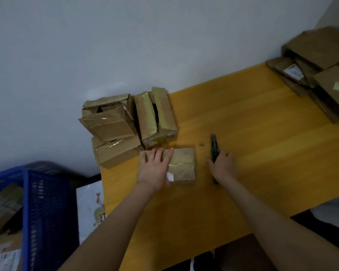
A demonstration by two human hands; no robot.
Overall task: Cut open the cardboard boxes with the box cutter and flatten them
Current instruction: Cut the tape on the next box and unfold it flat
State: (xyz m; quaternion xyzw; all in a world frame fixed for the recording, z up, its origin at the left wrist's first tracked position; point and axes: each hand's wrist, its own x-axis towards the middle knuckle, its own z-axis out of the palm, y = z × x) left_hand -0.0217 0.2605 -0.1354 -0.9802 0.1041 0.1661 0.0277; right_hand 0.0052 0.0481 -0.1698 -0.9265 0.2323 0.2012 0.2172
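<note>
On the yellow worktop [262,133] a small taped box [184,163] lies flat near its left end, still sealed with clear tape across the top. The left hand [157,167] rests palm down on the left half of this box, its grip open with fingers straight and spread, pointing to the far side. Just right of the box lies the box cutter [213,145], dark green, lengthwise from near to far. The right hand [223,165] lies over its handle, thumb on the left of it and fingers on the right; the blur hides whether this grip has closed round the tool. A small scrap [201,144] sits between the box's far right corner and the cutter's tip. Beyond the left hand stands a tall box [155,118] with its top flaps parted, and left of that a tilted box [108,118], torn open, sits on a lower box [115,153]. At the far right corner lies a pile of flattened cardboard [321,65]. Off the worktop at near left stands a blue crate [47,212].
</note>
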